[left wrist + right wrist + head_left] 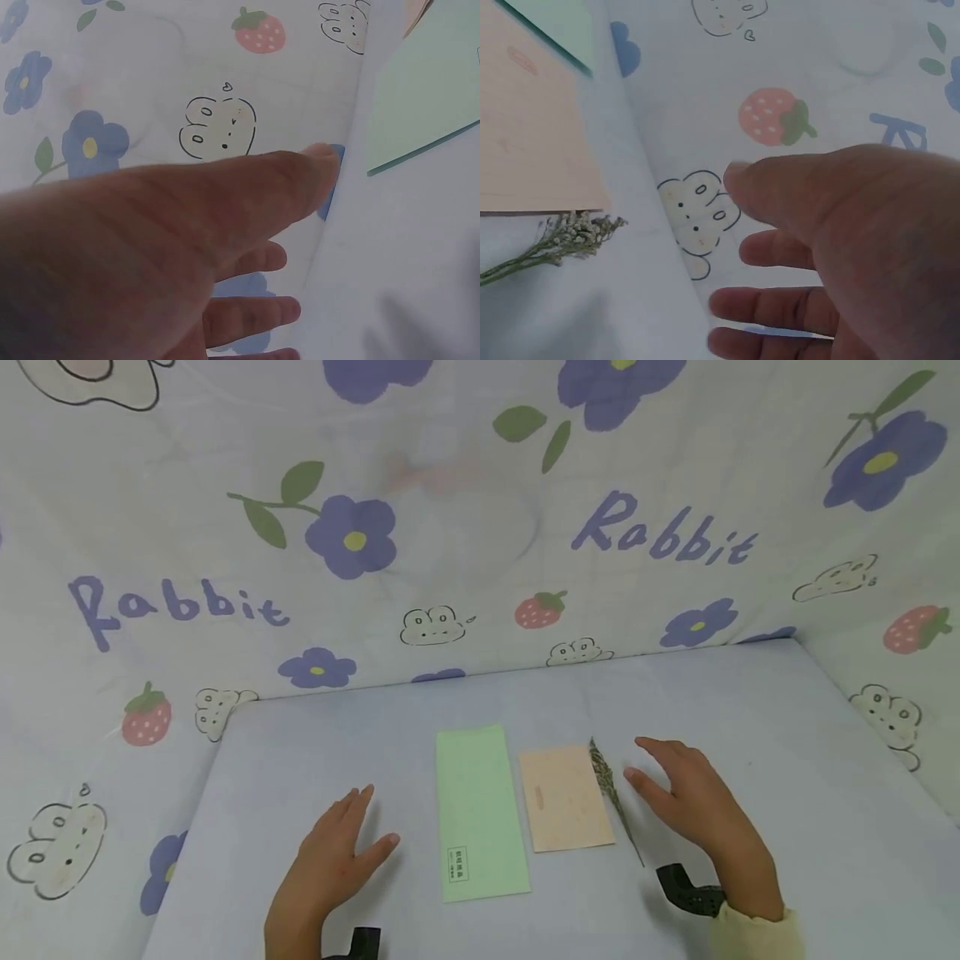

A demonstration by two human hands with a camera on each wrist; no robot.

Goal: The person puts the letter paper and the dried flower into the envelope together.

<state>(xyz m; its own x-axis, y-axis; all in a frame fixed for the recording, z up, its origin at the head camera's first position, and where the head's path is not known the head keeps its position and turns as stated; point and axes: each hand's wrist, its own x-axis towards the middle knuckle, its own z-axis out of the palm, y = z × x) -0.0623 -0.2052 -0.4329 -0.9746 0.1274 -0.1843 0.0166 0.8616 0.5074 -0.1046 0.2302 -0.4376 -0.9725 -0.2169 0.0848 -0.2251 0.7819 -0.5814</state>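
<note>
On the pale table lies a long light-green envelope (480, 810) with a small printed box at its lower left corner. Just right of it rests a peach-coloured piece of paper (567, 802) with a faint oval mark. A dried flower sprig (606, 777) lies along the paper's right edge, its small buds (577, 234) plain in the right wrist view. My left hand (330, 852) hovers left of the envelope, thumb apart from the fingers, holding nothing. Over the table right of the sprig, my right hand (693, 797) is likewise spread and holds nothing.
A white cloth (465, 552) printed with flowers, strawberries, rabbits and lettering hangs behind the table (337, 735) and along its sides. Black wrist mounts (690, 893) sit at both wrists, and a cream sleeve (756, 933) covers the right forearm.
</note>
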